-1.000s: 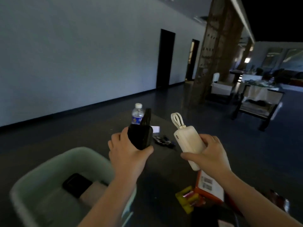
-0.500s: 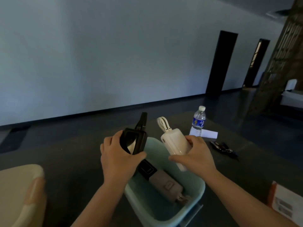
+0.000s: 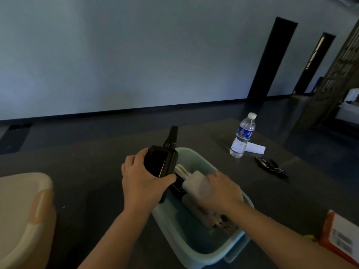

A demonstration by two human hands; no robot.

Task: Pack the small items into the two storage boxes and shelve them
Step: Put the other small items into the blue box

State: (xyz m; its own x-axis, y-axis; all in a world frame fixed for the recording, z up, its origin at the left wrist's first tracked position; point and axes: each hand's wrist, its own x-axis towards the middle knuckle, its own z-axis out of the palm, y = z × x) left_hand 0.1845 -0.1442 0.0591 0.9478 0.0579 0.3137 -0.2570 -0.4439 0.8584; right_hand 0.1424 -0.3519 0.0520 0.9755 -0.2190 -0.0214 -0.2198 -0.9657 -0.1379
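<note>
Your left hand (image 3: 141,181) has its fingers curled tight around a black pouch (image 3: 161,162), thumb across its lower edge; the pouch is upright over the near-left rim of the pale green box (image 3: 204,247), with its strap tab pointing up. Your right hand (image 3: 223,189) reaches down into the box, fingers closed over a white power bank (image 3: 196,183), which lies tilted inside with its looped cord toward the far wall. Beneath it in the box are a flat black item (image 3: 177,188) and a grey case (image 3: 206,216), partly hidden by your wrist.

The box sits on a dark grey table (image 3: 87,181). At the left edge stands a cream box (image 3: 25,216), well apart from the green one. Beyond your right hand are a water bottle (image 3: 242,135), upright, a white card (image 3: 255,148) just behind it, and a bunch of keys (image 3: 270,167) nearby. An orange-edged carton (image 3: 340,239) lies at the right edge.

Behind the table are a dark floor (image 3: 58,131), a plain pale wall (image 3: 136,55) and two dark doorways (image 3: 272,59).
</note>
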